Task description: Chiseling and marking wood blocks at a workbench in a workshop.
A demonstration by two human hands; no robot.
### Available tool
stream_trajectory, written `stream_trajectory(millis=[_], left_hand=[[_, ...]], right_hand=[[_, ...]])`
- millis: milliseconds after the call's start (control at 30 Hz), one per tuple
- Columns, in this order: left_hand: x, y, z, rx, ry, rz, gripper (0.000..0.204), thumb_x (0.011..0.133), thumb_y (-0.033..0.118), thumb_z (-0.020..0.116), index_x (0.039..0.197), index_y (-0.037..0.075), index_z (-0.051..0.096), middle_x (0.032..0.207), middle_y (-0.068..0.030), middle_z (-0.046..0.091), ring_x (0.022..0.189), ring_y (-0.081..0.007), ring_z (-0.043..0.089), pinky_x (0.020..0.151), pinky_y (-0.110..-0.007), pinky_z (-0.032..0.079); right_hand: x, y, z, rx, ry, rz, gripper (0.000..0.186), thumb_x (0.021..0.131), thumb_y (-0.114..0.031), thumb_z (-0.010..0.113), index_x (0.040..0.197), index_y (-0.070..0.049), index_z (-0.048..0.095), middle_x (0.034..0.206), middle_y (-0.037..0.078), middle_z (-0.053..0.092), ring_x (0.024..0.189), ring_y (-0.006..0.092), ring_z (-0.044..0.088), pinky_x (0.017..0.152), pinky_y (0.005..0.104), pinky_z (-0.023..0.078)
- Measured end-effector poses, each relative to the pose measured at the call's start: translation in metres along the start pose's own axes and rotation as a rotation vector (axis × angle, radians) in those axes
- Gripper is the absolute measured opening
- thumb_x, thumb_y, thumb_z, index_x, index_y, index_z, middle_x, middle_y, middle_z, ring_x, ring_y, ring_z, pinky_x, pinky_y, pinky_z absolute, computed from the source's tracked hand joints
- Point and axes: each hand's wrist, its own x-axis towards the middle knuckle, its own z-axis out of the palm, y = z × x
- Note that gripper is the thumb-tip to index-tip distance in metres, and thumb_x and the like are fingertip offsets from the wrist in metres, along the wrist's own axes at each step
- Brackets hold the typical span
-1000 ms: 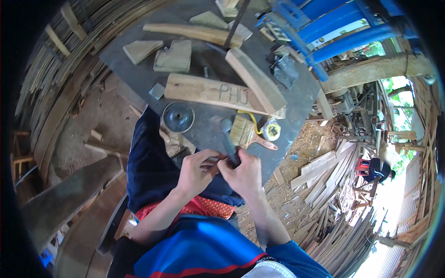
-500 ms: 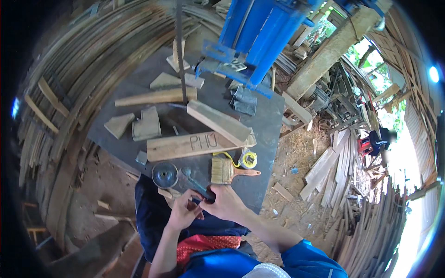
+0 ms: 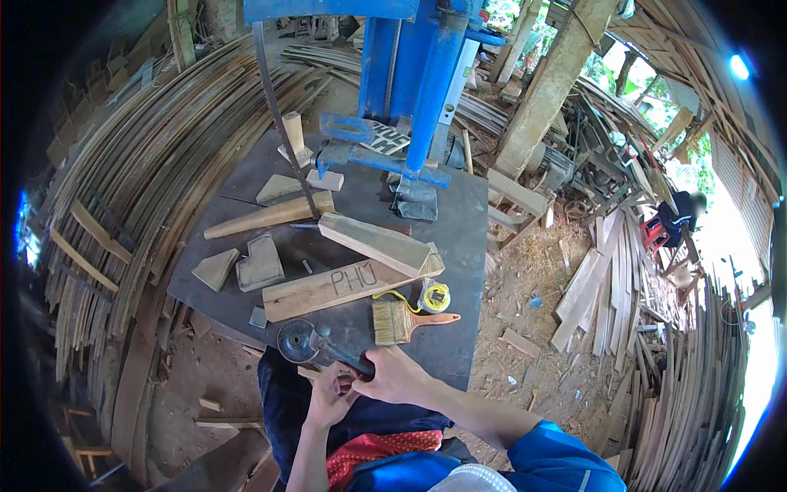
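Hand tool (image 3: 348,355) gripped in right hand (image 3: 395,375)

Your right fingers close around its dark handle; its head points to 10 o'clock, just beside the round dark disc (image 3: 295,338) at the tabletop's (image 3: 461,223) near edge. Your left hand (image 3: 329,396) is at the handle's rear, fingers curled; whether they pinch anything cannot be told. The flat paintbrush (image 3: 393,323) lies at 12 o'clock from your right hand.

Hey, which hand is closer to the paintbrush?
Right. The right hand is just on the body side of the paintbrush; the left hand is farther back, off to its left.
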Motion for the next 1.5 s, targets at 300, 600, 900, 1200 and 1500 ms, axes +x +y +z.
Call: stream_trajectory(millis=[300,600,900,1200,1500], left_hand=[[0.004,0.008,-0.004,0.099,-0.013,-0.064,0.024,0.082,-0.012,0.069,0.098,-0.001,0.055,0.095,-0.0093,0.066,0.090,-0.0161,0.069,0.078,-0.029,0.058],[0.001,0.003,-0.016,0.156,-0.095,-0.263,0.023,0.075,-0.010,0.070,0.097,-0.008,0.064,0.082,-0.0134,0.069,0.074,-0.0208,0.072,0.068,-0.030,0.058],[-0.001,-0.004,-0.014,0.197,-0.050,-0.233,0.028,0.074,-0.003,0.077,0.100,-0.008,0.068,0.091,-0.0156,0.074,0.085,-0.0198,0.073,0.076,-0.031,0.060],[-0.004,0.016,-0.006,0.261,-0.078,-0.248,0.027,0.075,-0.003,0.078,0.099,-0.009,0.068,0.094,-0.0145,0.074,0.088,-0.0172,0.072,0.081,-0.031,0.060],[-0.012,0.009,-0.001,0.247,-0.051,-0.221,0.025,0.075,-0.003,0.078,0.098,-0.007,0.068,0.091,-0.0123,0.073,0.086,-0.0140,0.071,0.079,-0.029,0.060]], right_hand=[[0.003,0.003,-0.006,0.005,-0.107,0.046,0.040,0.076,-0.030,0.073,0.087,0.008,0.065,0.082,0.028,0.067,0.085,0.0450,0.067,0.079,0.0479,0.054],[-0.008,0.005,-0.005,0.011,-0.158,0.052,0.042,0.076,-0.031,0.073,0.089,0.009,0.066,0.081,0.030,0.066,0.084,0.0461,0.067,0.078,0.0479,0.055],[-0.013,0.014,0.001,0.008,-0.134,0.011,0.036,0.078,-0.028,0.071,0.086,0.008,0.066,0.080,0.029,0.066,0.082,0.0458,0.067,0.075,0.0474,0.055],[-0.018,0.017,0.003,-0.039,-0.185,0.013,0.038,0.080,-0.030,0.070,0.091,0.006,0.066,0.086,0.030,0.067,0.088,0.0480,0.065,0.083,0.0506,0.054],[-0.021,0.019,0.008,-0.040,-0.164,-0.007,0.034,0.078,-0.025,0.071,0.087,0.007,0.066,0.084,0.032,0.067,0.084,0.0482,0.066,0.078,0.0505,0.055]])
